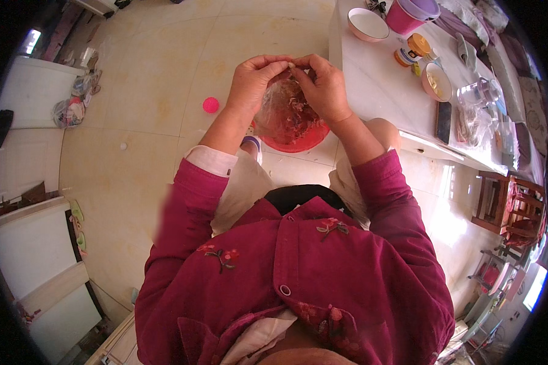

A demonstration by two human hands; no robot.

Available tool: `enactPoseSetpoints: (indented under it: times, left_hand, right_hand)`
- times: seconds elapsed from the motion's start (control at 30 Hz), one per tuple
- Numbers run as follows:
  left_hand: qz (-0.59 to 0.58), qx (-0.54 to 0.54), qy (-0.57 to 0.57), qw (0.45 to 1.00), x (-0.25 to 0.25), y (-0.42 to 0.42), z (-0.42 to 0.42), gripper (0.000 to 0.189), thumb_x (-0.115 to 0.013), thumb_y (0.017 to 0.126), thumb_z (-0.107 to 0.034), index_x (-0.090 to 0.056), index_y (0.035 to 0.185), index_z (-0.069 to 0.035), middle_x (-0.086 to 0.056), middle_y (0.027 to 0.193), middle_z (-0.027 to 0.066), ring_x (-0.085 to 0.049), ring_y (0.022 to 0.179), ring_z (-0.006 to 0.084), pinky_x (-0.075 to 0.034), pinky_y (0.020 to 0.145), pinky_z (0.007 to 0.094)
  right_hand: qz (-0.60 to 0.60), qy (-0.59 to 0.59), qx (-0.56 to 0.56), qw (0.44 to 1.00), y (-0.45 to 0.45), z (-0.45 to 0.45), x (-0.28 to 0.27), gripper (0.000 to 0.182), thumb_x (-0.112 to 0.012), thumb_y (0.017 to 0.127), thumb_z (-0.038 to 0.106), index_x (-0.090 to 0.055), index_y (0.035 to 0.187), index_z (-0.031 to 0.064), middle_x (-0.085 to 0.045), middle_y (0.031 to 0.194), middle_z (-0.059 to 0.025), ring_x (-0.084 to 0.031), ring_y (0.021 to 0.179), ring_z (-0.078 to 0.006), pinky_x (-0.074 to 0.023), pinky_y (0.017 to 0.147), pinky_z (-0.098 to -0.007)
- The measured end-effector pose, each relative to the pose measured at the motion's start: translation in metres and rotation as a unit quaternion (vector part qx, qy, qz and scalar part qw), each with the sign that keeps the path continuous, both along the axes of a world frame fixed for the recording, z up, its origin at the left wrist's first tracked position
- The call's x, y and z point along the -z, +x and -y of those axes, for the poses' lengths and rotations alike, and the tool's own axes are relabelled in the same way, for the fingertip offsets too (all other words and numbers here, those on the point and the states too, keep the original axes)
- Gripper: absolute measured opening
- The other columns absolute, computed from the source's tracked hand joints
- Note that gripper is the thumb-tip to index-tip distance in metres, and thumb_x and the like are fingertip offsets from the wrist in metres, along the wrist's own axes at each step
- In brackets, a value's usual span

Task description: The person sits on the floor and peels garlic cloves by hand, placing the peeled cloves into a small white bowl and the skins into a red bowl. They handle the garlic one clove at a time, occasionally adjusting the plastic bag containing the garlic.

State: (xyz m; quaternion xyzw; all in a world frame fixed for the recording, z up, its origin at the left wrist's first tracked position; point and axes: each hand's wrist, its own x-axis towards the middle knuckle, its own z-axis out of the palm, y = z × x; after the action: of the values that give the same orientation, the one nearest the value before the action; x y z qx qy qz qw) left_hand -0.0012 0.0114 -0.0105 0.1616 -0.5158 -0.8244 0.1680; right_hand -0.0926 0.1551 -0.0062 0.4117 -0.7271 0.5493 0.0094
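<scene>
My left hand (255, 80) and my right hand (322, 86) meet at the fingertips in front of me. Between their pinched fingers is a small pale piece (292, 65), perhaps a garlic clove. Below them on the floor is a red plastic basin (297, 147), partly covered by my hands. A clear plastic bag (271, 107) lies in it with loose, papery peelings (299, 107). On the table at my right, a bowl (444, 93) contains several pale pieces that look like peeled cloves.
The marble-look table (370, 77) bears a white-lined bowl (368, 23), a pink bucket (404, 18), an orange-lidded jar (413, 48) and a clear pitcher (477, 93). A pink spiky ball (211, 105) lies on the tiled floor (141, 91). Wooden chairs (497, 205) stand at the right.
</scene>
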Motion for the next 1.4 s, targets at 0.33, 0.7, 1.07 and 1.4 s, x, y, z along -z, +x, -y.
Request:
enactPoseSetpoints:
  times: [0.33,0.7,1.07,1.4]
  left_hand:
    - [-0.020,-0.013,-0.028,0.999,0.001,0.000,-0.004,0.022,-0.062,0.091,-0.003,-0.066,0.111,0.006,-0.069,0.107,0.0146,-0.067,0.097,0.0217,-0.056,0.092,0.0332]
    - [0.038,-0.068,-0.102,0.992,-0.011,0.004,-0.008,0.014,-0.070,0.089,-0.010,-0.071,0.101,-0.003,-0.071,0.094,0.0060,-0.067,0.084,0.0146,-0.053,0.072,0.0254]
    - [0.029,-0.113,-0.358,0.926,-0.028,0.005,-0.017,0.017,-0.074,0.086,-0.013,-0.074,0.095,0.001,-0.074,0.088,0.0057,-0.066,0.077,0.0083,-0.052,0.072,0.0225]
    - [0.038,-0.104,-0.301,0.947,-0.017,-0.002,-0.012,0.016,-0.073,0.087,-0.014,-0.073,0.093,0.001,-0.071,0.081,0.0033,-0.064,0.073,0.0086,-0.051,0.068,0.0228]
  right_hand:
    - [-0.002,-0.023,0.019,1.000,0.002,0.003,0.001,0.015,-0.071,0.086,0.015,-0.067,0.092,0.0021,-0.068,0.084,-0.0190,-0.067,0.074,-0.0357,-0.0534,0.067,-0.0402]
    - [0.077,-0.037,0.018,0.996,0.001,0.002,-0.002,0.016,-0.070,0.087,0.012,-0.069,0.098,0.0001,-0.071,0.088,-0.0169,-0.069,0.074,-0.0235,-0.0545,0.070,-0.0323]
    - [0.283,-0.056,-0.055,0.956,-0.005,0.006,0.010,0.020,-0.066,0.093,0.012,-0.065,0.104,-0.0041,-0.072,0.090,-0.0106,-0.067,0.082,-0.0140,-0.0535,0.076,-0.0274]
    - [0.250,-0.046,-0.048,0.966,-0.002,0.005,0.010,0.017,-0.066,0.092,0.011,-0.065,0.100,-0.0038,-0.072,0.087,-0.0110,-0.068,0.081,-0.0141,-0.0538,0.075,-0.0279]
